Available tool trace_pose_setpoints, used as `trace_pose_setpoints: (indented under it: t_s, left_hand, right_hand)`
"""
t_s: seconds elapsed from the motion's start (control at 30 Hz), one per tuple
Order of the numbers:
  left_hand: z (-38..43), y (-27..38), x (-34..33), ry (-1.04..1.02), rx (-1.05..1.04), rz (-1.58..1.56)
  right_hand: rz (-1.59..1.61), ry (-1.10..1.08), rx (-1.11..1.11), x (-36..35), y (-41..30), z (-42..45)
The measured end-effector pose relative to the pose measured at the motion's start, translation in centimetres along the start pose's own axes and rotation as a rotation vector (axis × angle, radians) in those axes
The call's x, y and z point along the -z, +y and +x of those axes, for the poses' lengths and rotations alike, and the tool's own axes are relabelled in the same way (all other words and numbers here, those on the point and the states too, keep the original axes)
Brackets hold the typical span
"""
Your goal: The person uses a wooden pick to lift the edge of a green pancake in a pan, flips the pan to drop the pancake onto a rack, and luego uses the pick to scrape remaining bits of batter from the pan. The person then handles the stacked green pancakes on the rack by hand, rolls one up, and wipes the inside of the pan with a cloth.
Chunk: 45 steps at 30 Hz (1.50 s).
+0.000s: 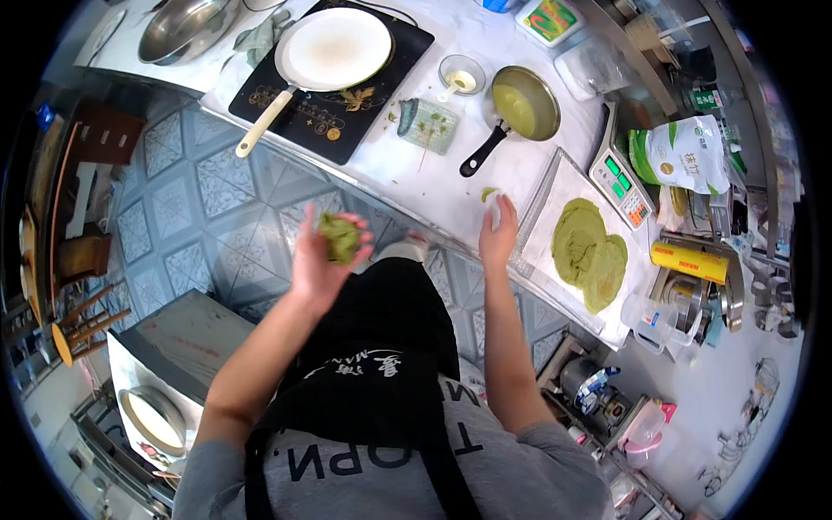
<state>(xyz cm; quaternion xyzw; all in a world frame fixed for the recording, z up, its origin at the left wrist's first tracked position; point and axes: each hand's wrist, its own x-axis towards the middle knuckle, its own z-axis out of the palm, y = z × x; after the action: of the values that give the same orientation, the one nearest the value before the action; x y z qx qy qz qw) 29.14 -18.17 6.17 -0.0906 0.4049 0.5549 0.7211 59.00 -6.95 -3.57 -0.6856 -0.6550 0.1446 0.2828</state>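
Observation:
My left hand, palm up with its fingers curled, holds a crumpled piece of soft green crepe over the floor. My right hand is at the counter's front edge, fingers apart; a small green scrap lies at its fingertips. Right of it, several green crepes lie overlapped on a lined tray. Beyond my right hand a small saucepan holds green batter, its black handle towards me. A flat white pan with a cream handle sits on a black induction cooktop.
A glass bowl with a pale spoon stands beside a textured pad bearing green scraps. A digital scale and a white-green bag stand behind the tray. A steel bowl is at far left. A grey-topped cabinet stands at lower left.

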Motion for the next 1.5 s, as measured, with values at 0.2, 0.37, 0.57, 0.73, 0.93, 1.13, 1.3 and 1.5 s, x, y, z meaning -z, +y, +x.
trace_pose_setpoints:
  t_s: [0.2,0.37,0.57,0.73,0.93,1.13,1.3,1.5]
  left_hand:
    - [-1.3,4.5,6.5,0.048,0.044,-0.067]
    - [-0.6,6.1,6.7,0.046,0.045,-0.205]
    - [0.7,9.8,5.7,-0.034,-0.127,-0.307]
    - [0.1,14.9,7.7,-0.146,-0.23,-0.482]
    - [-2.5,23.8,12.9,-0.147,-0.447,-0.693]
    - [-9.6,36.3,27.4,0.074,-0.714,-1.01]
    - [-18.2,46.6,37.6,0.036,-0.886,-0.934]
    - [-27.8,59.6,51.6,-0.104,-1.479,-0.813]
  right_hand:
    - [-0.29,-0.008,0.266,-5.3,5.9,2.0]
    - [-0.192,0.034,0.005,-4.6,4.8,0.0]
    - [0.131,0.145,-0.187,-8.4,1.6,-0.1]
    - [0.346,-0.237,-0.127,-7.6,-14.4,-2.4]
    - [0.661,-0.518,1.071,-16.4,-45.3,-2.9]
    - [0.623,-0.912,1.569,-27.7,-66.6,-13.5]
    - [0.682,-0.866,1.868,-34.7,-83.4,-22.4]
    - [1.009,-1.472,1.973,-39.3,-98.8,-36.6]
